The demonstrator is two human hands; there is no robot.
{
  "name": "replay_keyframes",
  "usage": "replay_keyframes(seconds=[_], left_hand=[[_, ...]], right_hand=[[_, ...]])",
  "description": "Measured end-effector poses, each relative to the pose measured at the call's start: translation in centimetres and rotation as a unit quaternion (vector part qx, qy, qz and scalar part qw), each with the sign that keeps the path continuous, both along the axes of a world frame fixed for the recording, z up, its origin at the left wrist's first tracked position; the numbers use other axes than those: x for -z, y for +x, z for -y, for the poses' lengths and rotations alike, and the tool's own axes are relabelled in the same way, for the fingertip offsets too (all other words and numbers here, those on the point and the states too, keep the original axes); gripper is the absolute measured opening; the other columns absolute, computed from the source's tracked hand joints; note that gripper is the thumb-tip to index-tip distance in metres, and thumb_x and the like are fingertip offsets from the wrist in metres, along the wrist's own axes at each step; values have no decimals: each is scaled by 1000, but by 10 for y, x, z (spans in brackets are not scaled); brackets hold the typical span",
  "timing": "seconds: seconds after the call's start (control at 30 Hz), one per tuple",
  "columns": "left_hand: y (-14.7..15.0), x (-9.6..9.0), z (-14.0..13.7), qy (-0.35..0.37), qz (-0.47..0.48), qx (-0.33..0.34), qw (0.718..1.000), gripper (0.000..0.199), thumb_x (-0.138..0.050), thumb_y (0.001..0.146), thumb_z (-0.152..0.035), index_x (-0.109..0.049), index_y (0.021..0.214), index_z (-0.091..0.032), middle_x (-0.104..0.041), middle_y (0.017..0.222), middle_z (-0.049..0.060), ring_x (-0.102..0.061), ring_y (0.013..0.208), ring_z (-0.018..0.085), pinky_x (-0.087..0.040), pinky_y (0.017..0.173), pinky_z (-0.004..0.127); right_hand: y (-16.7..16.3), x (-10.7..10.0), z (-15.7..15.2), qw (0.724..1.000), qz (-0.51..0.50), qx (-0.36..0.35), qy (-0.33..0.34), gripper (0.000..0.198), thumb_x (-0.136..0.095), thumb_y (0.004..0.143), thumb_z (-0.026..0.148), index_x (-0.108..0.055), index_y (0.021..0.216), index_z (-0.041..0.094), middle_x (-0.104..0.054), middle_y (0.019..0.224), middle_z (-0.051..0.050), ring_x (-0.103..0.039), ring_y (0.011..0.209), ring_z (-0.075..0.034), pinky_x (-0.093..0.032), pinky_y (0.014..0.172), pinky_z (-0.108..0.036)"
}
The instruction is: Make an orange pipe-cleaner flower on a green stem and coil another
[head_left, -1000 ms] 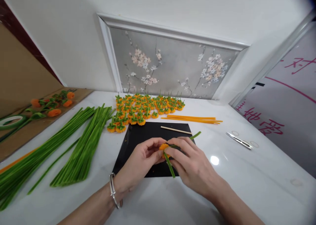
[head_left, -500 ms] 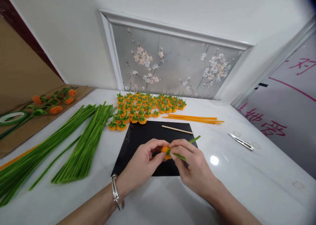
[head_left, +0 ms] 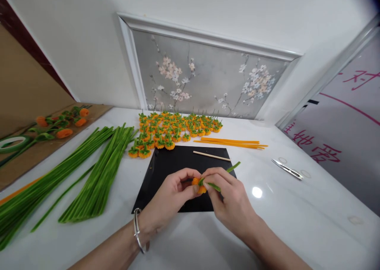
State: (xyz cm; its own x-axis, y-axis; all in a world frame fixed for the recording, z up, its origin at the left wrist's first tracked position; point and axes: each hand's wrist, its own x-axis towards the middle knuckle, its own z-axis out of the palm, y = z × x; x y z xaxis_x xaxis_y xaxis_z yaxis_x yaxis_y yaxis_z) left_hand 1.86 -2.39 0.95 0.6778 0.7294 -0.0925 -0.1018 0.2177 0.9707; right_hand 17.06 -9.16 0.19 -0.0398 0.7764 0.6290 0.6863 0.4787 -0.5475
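Note:
Between my fingers, over the black mat, is a small orange fuzzy flower. My left hand pinches its orange side between thumb and fingers. A green pipe cleaner lies against the flower's base, pinched by my right hand; one end sticks out behind the hand and another green length shows in front of the fingers. My fingertips hide part of the flower. On the mat's far part rests a thin wooden stick.
Rows of finished orange flowers stand behind the mat. Bundles of green pipe cleaners lie left, orange ones at the back right. Thread snips lie to the right. Green tape and orange flowers sit on cardboard, far left.
My hands stay at nearly the same place, still holding the flower and green pipe cleaner. A little more of the flower's orange underside shows. The whole view has shifted slightly.

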Motion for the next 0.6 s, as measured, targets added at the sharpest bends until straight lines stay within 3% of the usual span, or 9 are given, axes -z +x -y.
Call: replay_keyframes(seconds=[0.27,0.6], left_hand=[[0,0,1,87,-24,-4,996,20,-68,78,-21,-63,96,-15,-64,91,2,-58,86,14,-48,80,25],[0,2,-3,60,-21,-16,998,19,-71,74,-21,-66,91,-15,-65,86,1,-59,82,13,-48,79,25]], right_hand=[[-2,-2,-1,996,74,40,36,18,-42,88,6,-57,85,16,-61,93,-8,-59,81,-18,-51,70,-30],[0,-3,1,995,95,16,39,23,-41,87,3,-60,90,16,-63,97,-8,-60,83,-18,-52,74,-32]])
